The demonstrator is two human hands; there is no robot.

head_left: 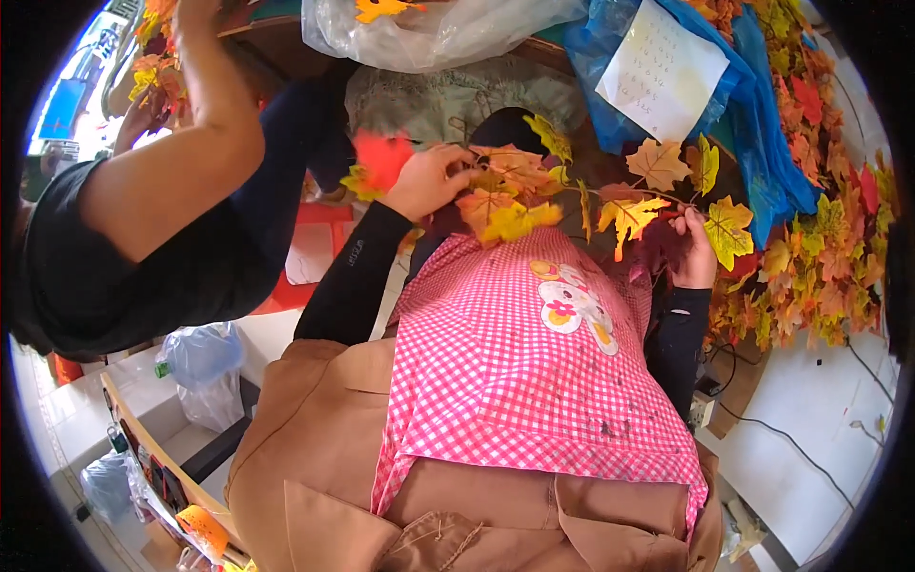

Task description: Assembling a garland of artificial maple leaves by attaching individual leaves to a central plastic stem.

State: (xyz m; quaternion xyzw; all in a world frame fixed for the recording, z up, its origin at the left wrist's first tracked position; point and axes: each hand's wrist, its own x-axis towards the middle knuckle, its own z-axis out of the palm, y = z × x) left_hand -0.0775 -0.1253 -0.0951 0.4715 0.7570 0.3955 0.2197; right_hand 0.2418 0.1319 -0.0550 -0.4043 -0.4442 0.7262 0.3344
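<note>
- Head view, far left: a co-worker's bare arm (191,143) reaches up toward leaves at the table's far end, close beside the working space.
- Left hand (429,179) is closed around a bunch of orange and yellow leaves on the leaf garland (610,195).
- That garland's long axis runs left to right above the pink checked apron (515,362), spanning both hands.
- Right hand (694,250) pinches the stem's other end by a yellow leaf.
- Further right, a leaf pile (820,257) and blue plastic bag (762,124) crowd the edge; open room lies toward the lap.
</note>
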